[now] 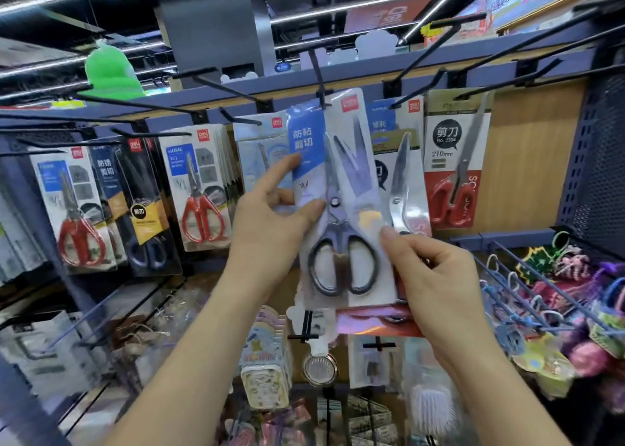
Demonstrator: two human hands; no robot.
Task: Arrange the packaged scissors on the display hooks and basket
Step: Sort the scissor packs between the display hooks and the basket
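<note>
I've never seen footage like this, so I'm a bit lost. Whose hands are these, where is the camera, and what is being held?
There is no machine here. A person wears one wide-angle camera on the head, looking forward and down, so you see their own two arms reaching out. They stand at a shop display wall. The left hand pinches the left edge of a pack of black-handled scissors, and the right hand grips its lower right corner. The top of the pack is up at a black hook; I cannot tell whether it is threaded on. More scissors hang on neighbouring hooks, such as the red-handled packs to the left. Something red shows behind the bottom edge of the held pack, too hidden to name.
</note>
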